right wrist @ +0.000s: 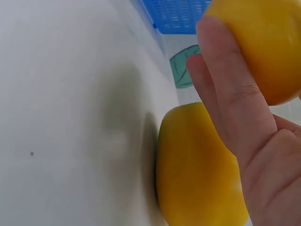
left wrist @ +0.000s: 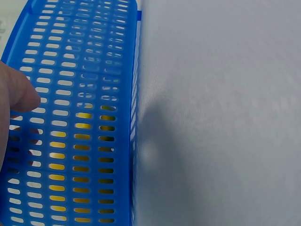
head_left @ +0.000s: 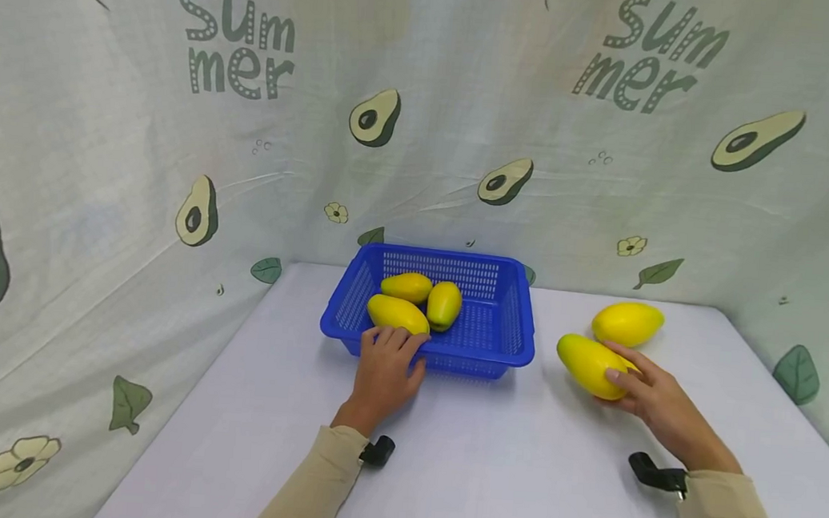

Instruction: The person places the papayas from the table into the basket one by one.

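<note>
Standing on the table (head_left: 493,473), the basket (head_left: 475,365) is clamped at its near wall by the left hand (head_left: 386,373), thumb outside; right of it, the right hand (head_left: 653,396) is clamped round one mango (head_left: 586,364), seemingly off the surface. A second mango (head_left: 628,322) lies just beyond; three more mangoes (head_left: 396,312) lie in the basket. Step looks like lifting; next move likely calls for a firm grip and a leftward carry over the rim.

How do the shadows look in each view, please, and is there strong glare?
Head view: even light, with faint shadows near the blue basket and below the right hand; left wrist view: a soft-edged shadow on the white table; right wrist view: a blurry-edged shadow beside the resting yellow mango; no strong glare in any view.
</note>
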`<state>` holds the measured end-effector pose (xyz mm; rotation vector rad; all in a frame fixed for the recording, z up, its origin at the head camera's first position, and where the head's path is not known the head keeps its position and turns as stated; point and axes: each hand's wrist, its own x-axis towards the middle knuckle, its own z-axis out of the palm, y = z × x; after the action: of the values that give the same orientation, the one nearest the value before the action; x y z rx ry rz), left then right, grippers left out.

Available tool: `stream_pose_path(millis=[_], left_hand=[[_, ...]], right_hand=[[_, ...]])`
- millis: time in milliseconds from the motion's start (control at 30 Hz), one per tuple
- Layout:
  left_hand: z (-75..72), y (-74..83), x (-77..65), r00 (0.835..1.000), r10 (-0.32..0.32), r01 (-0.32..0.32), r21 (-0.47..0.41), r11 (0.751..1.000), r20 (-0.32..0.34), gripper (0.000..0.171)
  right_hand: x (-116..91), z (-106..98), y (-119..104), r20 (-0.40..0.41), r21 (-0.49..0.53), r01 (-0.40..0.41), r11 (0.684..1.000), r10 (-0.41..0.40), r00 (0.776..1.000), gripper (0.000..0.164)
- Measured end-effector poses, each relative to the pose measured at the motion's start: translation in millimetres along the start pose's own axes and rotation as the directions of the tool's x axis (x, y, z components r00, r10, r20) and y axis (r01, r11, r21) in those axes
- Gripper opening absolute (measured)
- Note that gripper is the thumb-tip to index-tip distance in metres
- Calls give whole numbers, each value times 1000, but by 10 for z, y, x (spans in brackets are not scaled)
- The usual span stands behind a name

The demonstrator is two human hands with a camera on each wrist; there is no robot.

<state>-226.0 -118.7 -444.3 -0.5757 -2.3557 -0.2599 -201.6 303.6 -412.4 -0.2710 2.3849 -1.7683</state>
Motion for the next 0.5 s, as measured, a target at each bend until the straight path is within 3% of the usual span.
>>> stream_pose_path(millis=[500], left_hand=[[-18, 5, -3, 1000, -5, 5, -3, 1000, 5, 34]], right_hand=[[158, -35, -194, -1, 191, 17, 981, -17, 1000, 63]])
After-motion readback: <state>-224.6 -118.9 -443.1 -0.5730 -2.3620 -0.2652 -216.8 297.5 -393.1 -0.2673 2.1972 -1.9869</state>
